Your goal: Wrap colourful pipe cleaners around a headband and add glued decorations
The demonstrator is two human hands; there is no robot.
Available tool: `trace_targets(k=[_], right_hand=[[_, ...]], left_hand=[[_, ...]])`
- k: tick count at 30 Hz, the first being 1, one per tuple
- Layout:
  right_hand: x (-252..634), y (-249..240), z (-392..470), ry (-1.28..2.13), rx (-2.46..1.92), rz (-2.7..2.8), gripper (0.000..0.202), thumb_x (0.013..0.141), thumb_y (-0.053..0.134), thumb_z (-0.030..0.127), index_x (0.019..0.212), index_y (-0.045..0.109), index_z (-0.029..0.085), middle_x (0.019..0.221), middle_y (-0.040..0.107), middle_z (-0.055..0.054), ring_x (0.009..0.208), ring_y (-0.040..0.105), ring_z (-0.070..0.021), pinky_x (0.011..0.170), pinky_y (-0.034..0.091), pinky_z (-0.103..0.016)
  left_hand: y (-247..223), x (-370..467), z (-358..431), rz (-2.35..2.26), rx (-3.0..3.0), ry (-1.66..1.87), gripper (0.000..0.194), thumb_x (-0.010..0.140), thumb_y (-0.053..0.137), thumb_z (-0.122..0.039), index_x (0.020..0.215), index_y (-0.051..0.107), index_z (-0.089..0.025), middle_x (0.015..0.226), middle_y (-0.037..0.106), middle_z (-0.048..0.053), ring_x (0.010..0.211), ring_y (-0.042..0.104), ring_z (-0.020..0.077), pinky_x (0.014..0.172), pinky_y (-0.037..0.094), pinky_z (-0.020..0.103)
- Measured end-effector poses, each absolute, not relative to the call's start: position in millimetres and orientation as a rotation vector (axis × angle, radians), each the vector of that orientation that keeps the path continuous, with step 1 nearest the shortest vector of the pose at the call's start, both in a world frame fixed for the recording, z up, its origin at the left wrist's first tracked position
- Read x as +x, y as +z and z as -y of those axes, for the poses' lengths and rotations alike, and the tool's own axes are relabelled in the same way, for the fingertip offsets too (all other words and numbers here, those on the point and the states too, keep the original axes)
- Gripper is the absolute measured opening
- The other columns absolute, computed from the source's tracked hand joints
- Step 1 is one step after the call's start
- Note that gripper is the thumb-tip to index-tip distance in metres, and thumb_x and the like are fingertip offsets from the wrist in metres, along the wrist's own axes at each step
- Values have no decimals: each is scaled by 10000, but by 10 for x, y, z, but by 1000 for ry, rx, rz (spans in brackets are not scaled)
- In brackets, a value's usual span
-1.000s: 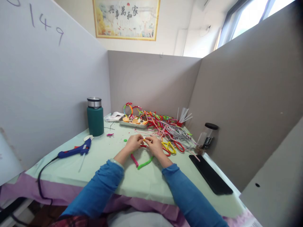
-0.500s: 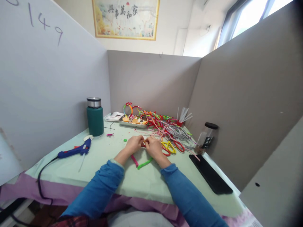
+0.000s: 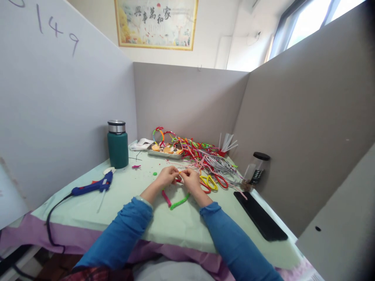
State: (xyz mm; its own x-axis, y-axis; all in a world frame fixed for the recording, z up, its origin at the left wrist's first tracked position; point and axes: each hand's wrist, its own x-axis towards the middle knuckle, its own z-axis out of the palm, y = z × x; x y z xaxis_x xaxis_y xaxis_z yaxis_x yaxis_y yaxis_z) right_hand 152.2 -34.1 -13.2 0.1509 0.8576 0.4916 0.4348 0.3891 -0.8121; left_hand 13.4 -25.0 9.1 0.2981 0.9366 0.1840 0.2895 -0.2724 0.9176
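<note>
My left hand (image 3: 167,176) and my right hand (image 3: 191,180) meet over the middle of the table, fingertips pinched together. Between them shows a small orange-yellow bit of a multicoloured pipe cleaner loop, with red just below it. The loop's pink length (image 3: 166,198) and green length (image 3: 180,202) hang toward me and join at a bent corner. Parts of the loop are hidden behind my fingers. Close to my right hand lie yellow-handled scissors (image 3: 208,182) and red handles (image 3: 222,181).
A tangle of pipe cleaners (image 3: 199,150) lies behind my hands, beside a metal tray (image 3: 165,155) of scraps. On the left are a green bottle (image 3: 117,150) and a blue glue gun (image 3: 93,187). A black phone-like slab (image 3: 260,216) and a clear jar (image 3: 255,171) are right.
My fingertips have drawn slightly apart, exposing more of the orange bit between them. The pink and green lengths stay almost where they were.
</note>
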Motion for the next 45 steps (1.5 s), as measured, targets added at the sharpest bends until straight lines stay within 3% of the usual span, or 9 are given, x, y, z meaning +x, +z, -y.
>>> trace_targets(k=[5,9,14,20,24,30,35,45], right_hand=[[1471,-139,342,764,-1054,1284,133,630,577,270,618,637,152,596,628,-9,588,559,-146,574,431,-247],[1464,-169,316,809,-1009,1254,156,635,603,291,636,651,142,618,643,-22,598,568,-150,584,439,-255],[1528,-199,283,579,-1130,1446,181,706,596,319,698,671,155,680,665,-31,637,578,-164,602,430,-263],[1579,-162,356,140,-1228,1729,179,794,561,250,924,671,191,878,671,-42,763,578,-162,696,408,-261],[1579,-107,452,-102,-1284,1924,142,830,538,224,888,667,216,907,654,-45,826,567,-172,725,368,-269],[1577,-85,487,-238,-1409,2007,126,848,519,229,847,643,206,873,641,-48,763,550,-166,674,331,-275],[1581,-114,439,-120,-1392,1957,122,832,521,216,805,637,191,831,641,-48,753,552,-158,660,334,-264],[1553,-136,332,506,-1138,1533,129,723,563,271,668,616,167,651,622,-7,601,531,-143,566,380,-243]], left_hand=[[51,157,234,-979,1533,1001,129,772,569,-231,840,494,-151,658,663,19,417,552,97,471,460,229],[43,137,215,-992,1548,1038,120,767,580,-233,812,517,-141,656,662,20,414,549,88,467,462,222],[54,112,200,-1099,1687,1042,77,773,553,-211,756,535,-138,654,662,22,411,533,81,452,427,205],[77,82,221,-1355,2135,963,129,787,492,-191,783,615,-150,663,675,20,471,554,99,529,404,214],[72,73,237,-1516,2368,896,179,791,489,-209,808,663,-168,686,683,39,600,585,136,586,378,227],[70,75,259,-1549,2481,850,207,793,490,-224,839,688,-186,787,701,60,714,601,165,619,372,236],[93,49,240,-1471,2349,917,201,787,489,-216,824,682,-177,691,685,28,621,584,128,602,383,216],[96,126,244,-1041,1675,1049,99,757,541,-236,764,552,-138,664,663,15,408,536,80,438,396,198]])
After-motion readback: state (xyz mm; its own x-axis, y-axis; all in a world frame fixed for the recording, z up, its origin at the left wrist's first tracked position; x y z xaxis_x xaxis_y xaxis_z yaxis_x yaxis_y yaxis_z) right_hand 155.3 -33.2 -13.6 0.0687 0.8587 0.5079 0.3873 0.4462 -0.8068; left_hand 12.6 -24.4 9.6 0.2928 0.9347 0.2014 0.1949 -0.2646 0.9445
